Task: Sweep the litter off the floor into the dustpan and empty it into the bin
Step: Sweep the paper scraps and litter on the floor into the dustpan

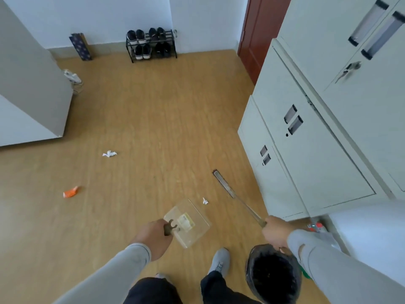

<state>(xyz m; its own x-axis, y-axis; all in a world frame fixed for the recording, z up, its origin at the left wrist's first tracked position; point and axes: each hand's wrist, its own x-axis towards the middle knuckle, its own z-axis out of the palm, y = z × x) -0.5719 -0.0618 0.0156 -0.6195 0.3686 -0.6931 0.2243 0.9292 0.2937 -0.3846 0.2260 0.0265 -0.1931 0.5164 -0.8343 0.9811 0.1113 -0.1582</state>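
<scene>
My left hand (154, 234) grips the dark handle of a clear plastic dustpan (190, 224), held low over the wooden floor; a pale wrapper lies inside it. My right hand (275, 231) holds the thin handle of a broom (232, 194) whose narrow flat head reaches forward on the floor. A small white scrap (205, 201) lies just beyond the dustpan's front edge. A crumpled white tissue (109, 153) lies farther left, and an orange wrapper (70, 192) further left still. A bin with a black liner (272, 273) stands at my right foot, under my right arm.
Grey metal cabinets (317, 139) line the right side. A white and grey furniture block (28, 95) stands on the left. A shoe rack (151, 46), a dark paper bag (80, 46) and a power strip (72, 76) sit by the far wall. My feet (219, 261) are behind the dustpan.
</scene>
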